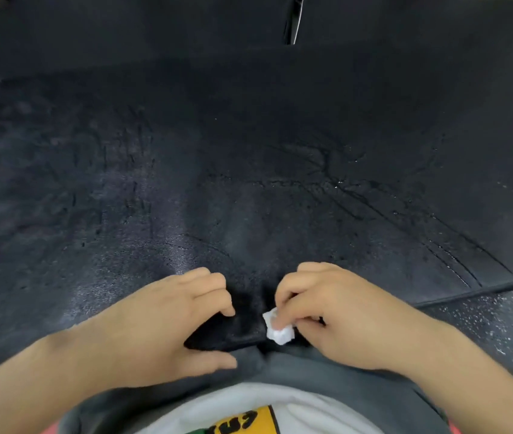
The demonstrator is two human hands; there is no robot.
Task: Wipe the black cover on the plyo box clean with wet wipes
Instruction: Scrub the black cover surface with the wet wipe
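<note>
The cover (249,151) fills most of the view, scuffed, with a damp sheen through its middle. At its near edge the wipe (278,332), balled small, is pinched in the right hand (343,314). The left hand (167,324) lies beside it, fingers curled onto the cover; whether it grips the edge cannot be told. Wiping looks under way. The next move likely calls for firm strokes outward with 1 fresh face of the wipe.
</note>
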